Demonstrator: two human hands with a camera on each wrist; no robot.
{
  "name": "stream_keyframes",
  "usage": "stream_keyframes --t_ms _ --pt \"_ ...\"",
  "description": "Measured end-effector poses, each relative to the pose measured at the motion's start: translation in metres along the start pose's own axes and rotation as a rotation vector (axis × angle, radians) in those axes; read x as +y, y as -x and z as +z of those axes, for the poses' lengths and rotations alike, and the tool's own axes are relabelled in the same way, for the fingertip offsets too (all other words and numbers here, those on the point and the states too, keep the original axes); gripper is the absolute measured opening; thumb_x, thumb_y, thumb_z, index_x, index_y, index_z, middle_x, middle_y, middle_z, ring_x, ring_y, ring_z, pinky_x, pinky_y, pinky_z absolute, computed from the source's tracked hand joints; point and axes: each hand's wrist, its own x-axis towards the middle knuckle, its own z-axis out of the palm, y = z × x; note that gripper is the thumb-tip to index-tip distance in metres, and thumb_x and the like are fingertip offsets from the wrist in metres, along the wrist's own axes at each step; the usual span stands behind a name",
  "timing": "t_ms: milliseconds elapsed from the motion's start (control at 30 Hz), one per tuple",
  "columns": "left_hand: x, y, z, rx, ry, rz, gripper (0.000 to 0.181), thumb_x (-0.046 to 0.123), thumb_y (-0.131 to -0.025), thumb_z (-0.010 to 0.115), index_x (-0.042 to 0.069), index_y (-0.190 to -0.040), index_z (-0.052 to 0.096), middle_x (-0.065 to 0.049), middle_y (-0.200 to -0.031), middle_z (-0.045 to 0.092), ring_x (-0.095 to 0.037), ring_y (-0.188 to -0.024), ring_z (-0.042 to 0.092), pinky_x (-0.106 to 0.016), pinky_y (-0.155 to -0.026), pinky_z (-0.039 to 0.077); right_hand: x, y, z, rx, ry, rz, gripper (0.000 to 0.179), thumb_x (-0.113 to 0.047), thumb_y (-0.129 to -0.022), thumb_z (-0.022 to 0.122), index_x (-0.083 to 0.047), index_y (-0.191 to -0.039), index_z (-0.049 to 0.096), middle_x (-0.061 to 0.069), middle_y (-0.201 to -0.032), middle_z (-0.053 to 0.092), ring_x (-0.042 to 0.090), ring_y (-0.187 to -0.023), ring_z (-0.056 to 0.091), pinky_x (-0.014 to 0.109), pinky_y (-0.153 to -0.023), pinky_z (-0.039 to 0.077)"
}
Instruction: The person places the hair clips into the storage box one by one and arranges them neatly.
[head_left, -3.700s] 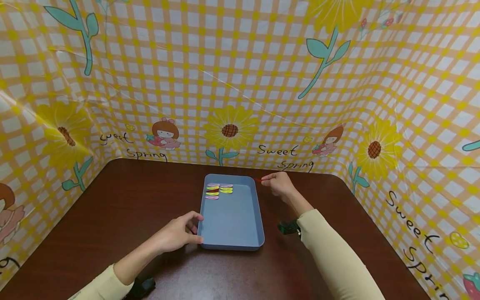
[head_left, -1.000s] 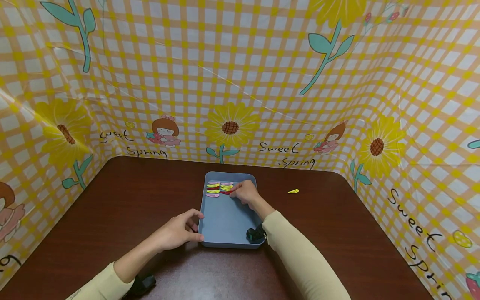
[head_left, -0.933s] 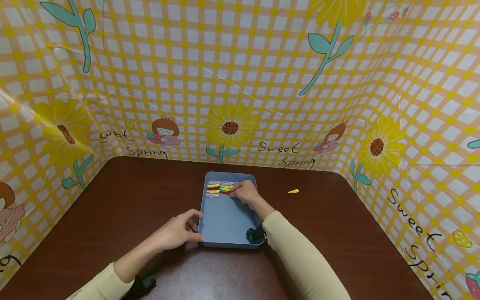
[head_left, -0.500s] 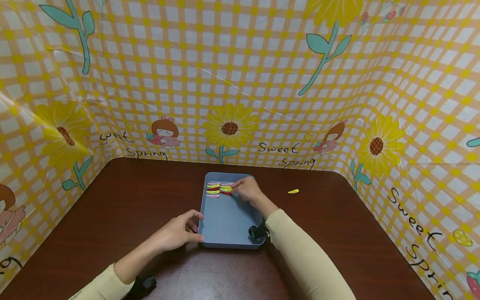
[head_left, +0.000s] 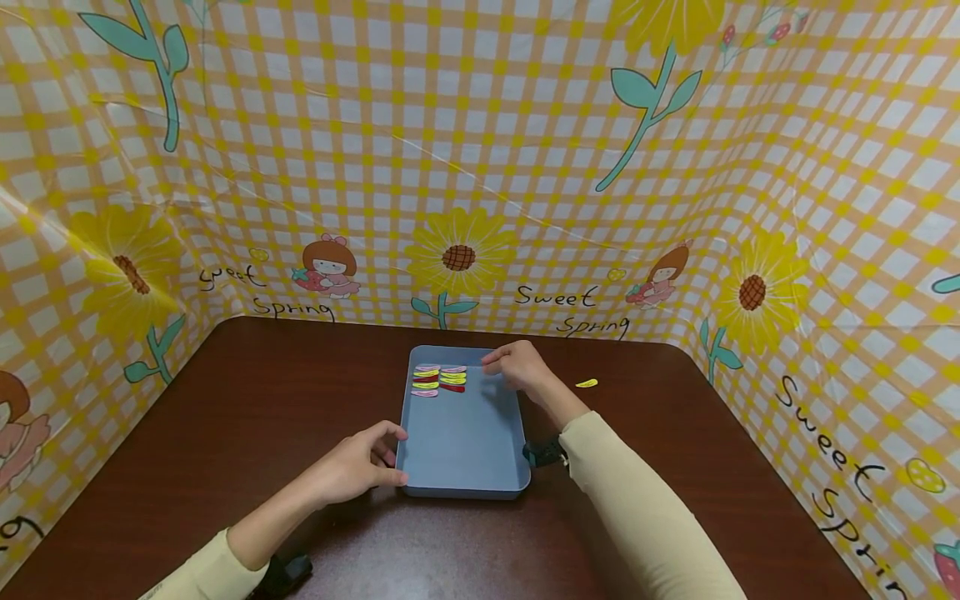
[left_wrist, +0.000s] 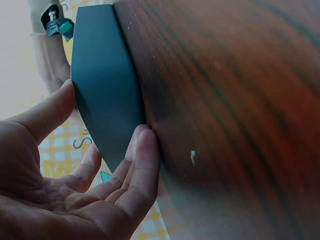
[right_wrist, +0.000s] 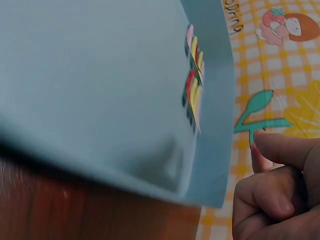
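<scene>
A blue-grey tray (head_left: 465,450) stands on the table. In it, snap hair clips lie in two columns at the far left: the left column (head_left: 426,380) has pink, yellow and red ones, and the right column ends in a red clip (head_left: 452,388) at its near end. My left hand (head_left: 356,467) holds the tray's left wall, thumb and index finger at the rim and other fingers low on the outside, as the left wrist view shows. My right hand (head_left: 521,367) hovers over the far right rim holding nothing, thumb and index finger extended, the others curled.
A single yellow hair clip (head_left: 587,383) lies on the dark wooden table (head_left: 300,375), right of the tray. A checked, flower-printed cloth (head_left: 465,167) rises around the back and both sides.
My right hand has brought the red clip from the right into the tray, let it go at the right column's near end, and drawn back to the right. The left hand stays put.
</scene>
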Motion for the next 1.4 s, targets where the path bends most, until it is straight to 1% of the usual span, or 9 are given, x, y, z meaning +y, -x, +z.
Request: stream_keyframes --t_ms 133,167,267,400,500,833,1133,1333,1400 --pt "-0.001 0.000 0.000 -0.002 0.004 0.005 0.054 0.022 -0.084 0.083 0.011 -0.130 0.057 -0.006 -0.097 0.064 -0.020 -0.088 0.059 -0.036 -0.069 0.047 0.003 0.000 -0.014 -0.017 -0.034 -0.003 0.021 -0.009 -0.092 0.071 -0.002 -0.112 0.074 0.002 -0.078 0.066 0.009 -0.047 0.030 0.026 -0.048 0.033" --pt "-0.001 -0.001 0.000 -0.003 0.005 0.007 0.054 0.022 -0.084 0.083 0.011 -0.130 0.056 -0.006 -0.098 0.064 -0.019 -0.088 0.059 -0.036 -0.069 0.047 0.004 0.000 -0.017 -0.023 -0.045 -0.004 0.021 -0.009 -0.092 0.070 -0.001 -0.112 0.073 -0.001 -0.070 0.061 0.009 -0.044 0.020 0.026 -0.046 0.024" --pt "-0.001 0.000 0.000 -0.007 0.008 0.010 0.054 0.021 -0.084 0.083 0.010 -0.131 0.056 -0.007 -0.098 0.063 -0.020 -0.087 0.060 -0.036 -0.069 0.047 0.007 0.002 -0.026 -0.042 -0.051 -0.001 0.027 -0.010 -0.094 0.068 0.002 -0.119 0.070 -0.005 -0.057 0.045 0.009 -0.042 0.020 0.027 -0.046 0.023" --pt "0.000 0.000 0.000 -0.010 0.008 0.008 0.054 0.021 -0.084 0.082 0.010 -0.130 0.056 -0.007 -0.098 0.063 -0.020 -0.086 0.060 -0.035 -0.069 0.047 0.012 0.002 -0.035 -0.037 -0.043 0.005 0.030 -0.012 -0.095 0.068 0.002 -0.121 0.069 -0.002 -0.064 0.056 0.009 -0.042 0.020 0.028 -0.046 0.024" --pt "0.000 0.000 0.000 -0.009 0.006 0.008 0.054 0.022 -0.084 0.082 0.010 -0.130 0.056 -0.007 -0.098 0.063 -0.019 -0.086 0.060 -0.035 -0.069 0.047 0.016 0.001 -0.042 -0.022 -0.035 0.005 0.030 -0.012 -0.095 0.068 0.001 -0.121 0.069 0.005 -0.083 0.069 0.009 -0.042 0.020 0.028 -0.046 0.024" --pt "0.001 0.000 0.000 -0.011 0.010 0.007 0.055 0.021 -0.084 0.082 0.010 -0.131 0.056 -0.007 -0.098 0.063 -0.020 -0.084 0.061 -0.035 -0.068 0.047 0.038 0.000 -0.063 0.007 -0.027 0.037 0.034 -0.015 -0.095 0.068 -0.002 -0.126 0.067 0.014 -0.124 0.065 0.008 -0.044 0.023 0.027 -0.049 0.028" --pt "0.000 0.000 0.000 -0.003 0.009 -0.003 0.055 0.021 -0.084 0.083 0.010 -0.131 0.056 -0.007 -0.098 0.064 -0.020 -0.084 0.060 -0.035 -0.067 0.047 0.057 -0.002 -0.080 0.073 0.014 0.051 0.033 -0.017 -0.097 0.066 -0.004 -0.127 0.066 0.013 -0.131 0.062 0.012 -0.067 0.038 0.029 -0.058 0.035" --pt "0.000 0.000 -0.001 -0.006 0.006 -0.001 0.055 0.021 -0.084 0.083 0.010 -0.131 0.056 -0.008 -0.099 0.064 -0.020 -0.085 0.061 -0.035 -0.068 0.047 0.069 -0.004 -0.090 0.086 -0.006 0.055 0.035 -0.017 -0.098 0.065 -0.002 -0.130 0.064 0.013 -0.123 0.063 0.011 -0.051 0.029 0.027 -0.050 0.030" --pt "0.000 0.000 -0.001 -0.006 0.006 0.001 0.055 0.021 -0.084 0.083 0.010 -0.131 0.056 -0.008 -0.099 0.064 -0.020 -0.085 0.061 -0.035 -0.068 0.047 0.072 -0.004 -0.093 0.089 -0.012 0.055 0.036 -0.017 -0.098 0.065 -0.002 -0.130 0.064 0.013 -0.126 0.062 0.012 -0.055 0.034 0.027 -0.051 0.032"
